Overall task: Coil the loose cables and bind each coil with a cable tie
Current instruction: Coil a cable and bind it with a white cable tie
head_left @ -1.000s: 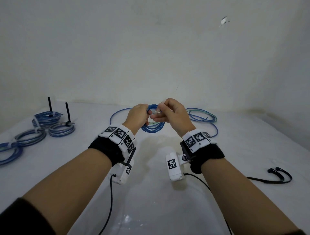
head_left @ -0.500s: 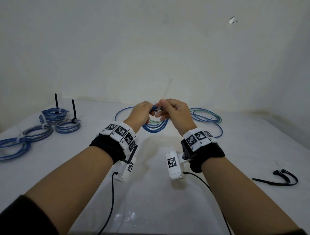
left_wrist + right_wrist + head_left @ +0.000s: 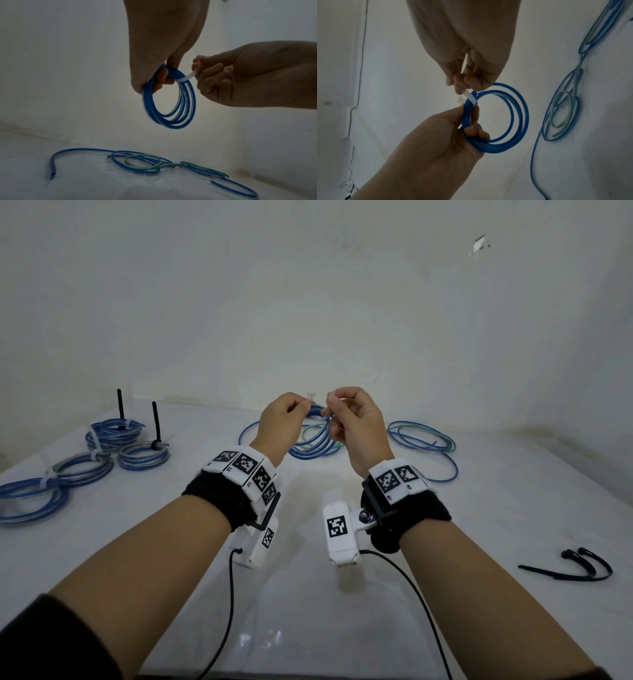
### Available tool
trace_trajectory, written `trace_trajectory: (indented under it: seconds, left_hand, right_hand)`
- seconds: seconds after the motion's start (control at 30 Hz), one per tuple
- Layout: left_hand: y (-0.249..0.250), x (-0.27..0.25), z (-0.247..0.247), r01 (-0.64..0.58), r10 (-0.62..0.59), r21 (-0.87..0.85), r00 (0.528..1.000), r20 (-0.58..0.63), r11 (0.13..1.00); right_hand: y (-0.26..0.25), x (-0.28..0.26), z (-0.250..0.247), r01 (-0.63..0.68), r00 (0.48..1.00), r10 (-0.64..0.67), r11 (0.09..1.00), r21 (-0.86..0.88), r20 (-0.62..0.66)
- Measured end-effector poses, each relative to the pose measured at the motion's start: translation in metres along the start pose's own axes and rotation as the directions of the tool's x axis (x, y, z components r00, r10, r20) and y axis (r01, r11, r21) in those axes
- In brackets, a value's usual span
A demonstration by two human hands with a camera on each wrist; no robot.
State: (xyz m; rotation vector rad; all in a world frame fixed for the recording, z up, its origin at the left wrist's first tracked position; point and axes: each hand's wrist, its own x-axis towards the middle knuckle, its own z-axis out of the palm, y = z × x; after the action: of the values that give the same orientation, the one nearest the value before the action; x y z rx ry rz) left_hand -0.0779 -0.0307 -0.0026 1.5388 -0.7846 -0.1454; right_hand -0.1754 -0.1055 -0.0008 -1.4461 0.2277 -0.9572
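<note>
Above the middle of the white table (image 3: 342,594), my left hand (image 3: 284,416) grips a blue cable coil (image 3: 171,102) by its upper left arc. A white cable tie (image 3: 188,75) wraps over the top of that coil (image 3: 505,121). My right hand (image 3: 349,416) pinches the tie's strap (image 3: 469,96) between thumb and fingers, just right of the left hand. The tie's head (image 3: 459,100) sticks out on the far side. In the head view the coil (image 3: 317,414) shows only as a short blue arc between both hands.
Loose blue and green cables (image 3: 421,440) lie behind my hands, also below the coil (image 3: 145,165). Several tied coils (image 3: 82,467) lie at the left, two with black ties standing up (image 3: 156,422). Black cable ties (image 3: 582,566) rest at the right.
Both hands have risen with the coil, and the right hand has shifted slightly right along the white tie. The tie tail that stuck upward half a second ago no longer shows.
</note>
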Motion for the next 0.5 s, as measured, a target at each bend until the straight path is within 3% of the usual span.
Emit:
trace_trajectory:
  seconds: [0.5]
  left_hand:
    - [-0.0043,-0.0033,0.0012,-0.097,0.096,-0.013,0.993,-0.072,0.995]
  right_hand:
    - [0.0042,-0.0057,0.0099,-0.093,0.996,0.092,0.995,-0.045,-0.015]
